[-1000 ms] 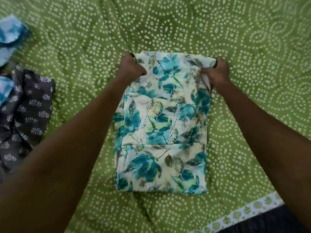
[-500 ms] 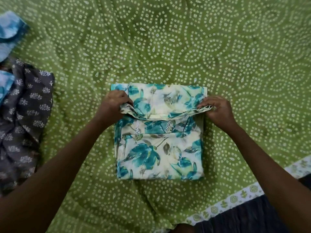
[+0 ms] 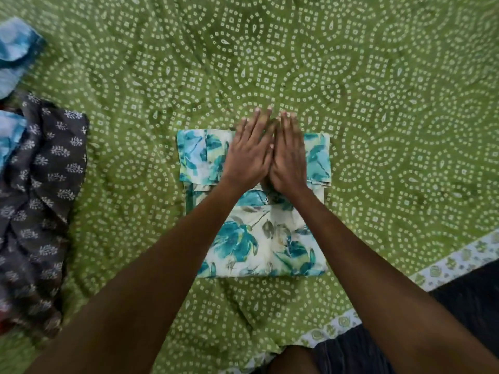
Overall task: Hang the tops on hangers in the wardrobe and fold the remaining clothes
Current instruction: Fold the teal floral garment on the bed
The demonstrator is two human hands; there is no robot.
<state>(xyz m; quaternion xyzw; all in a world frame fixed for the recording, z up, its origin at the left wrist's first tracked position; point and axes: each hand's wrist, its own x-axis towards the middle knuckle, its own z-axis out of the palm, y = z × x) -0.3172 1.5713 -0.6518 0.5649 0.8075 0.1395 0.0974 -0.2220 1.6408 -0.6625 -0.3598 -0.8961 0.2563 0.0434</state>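
Your left hand [image 3: 249, 155] and right hand [image 3: 289, 157] lie flat, fingers straight, side by side and touching, pressing the far fold of the floral garment [image 3: 259, 238] (folded square) mid-bedsheet [image 3: 378, 103]. A dark printed garment [image 3: 40, 198] lies at the sheet's left edge.

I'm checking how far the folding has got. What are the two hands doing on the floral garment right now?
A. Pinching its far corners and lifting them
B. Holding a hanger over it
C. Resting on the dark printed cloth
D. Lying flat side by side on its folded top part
D: the left hand and right hand lie flat, fingers straight, side by side on the folded floral garment.
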